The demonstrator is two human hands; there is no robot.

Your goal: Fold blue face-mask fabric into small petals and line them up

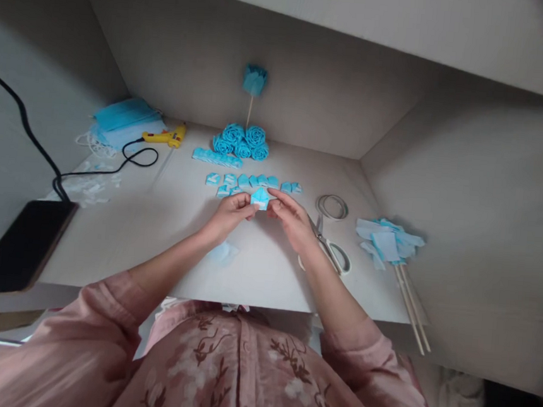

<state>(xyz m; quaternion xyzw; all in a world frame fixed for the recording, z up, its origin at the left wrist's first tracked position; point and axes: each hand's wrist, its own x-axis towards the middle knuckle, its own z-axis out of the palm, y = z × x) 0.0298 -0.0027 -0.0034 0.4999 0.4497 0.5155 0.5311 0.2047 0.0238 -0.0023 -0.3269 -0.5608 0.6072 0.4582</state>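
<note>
Between my two hands is a small folded blue petal piece (pixel 260 198) with a pointed top and a white strip near its lower edge. My left hand (pixel 232 213) pinches its left side. The fingers of my right hand (pixel 290 214) close on its right side, with the index finger reaching along the top. Just beyond it lie several similar folded blue pieces (pixel 243 181) in a row. A pair of scissors (pixel 327 246) with pale handles lies by my right forearm, which partly hides it. A roll of tape (pixel 332 207) sits behind the scissors.
Several blue rosettes (pixel 243 141) are stacked at the back, with a blue flower on a stick (pixel 255 80) behind. At left are face masks (pixel 126 121), a yellow glue gun (pixel 166 136), white scraps (pixel 87 184) and a phone (pixel 19 248). Sticks with blue-white strips (pixel 392 239) lie right.
</note>
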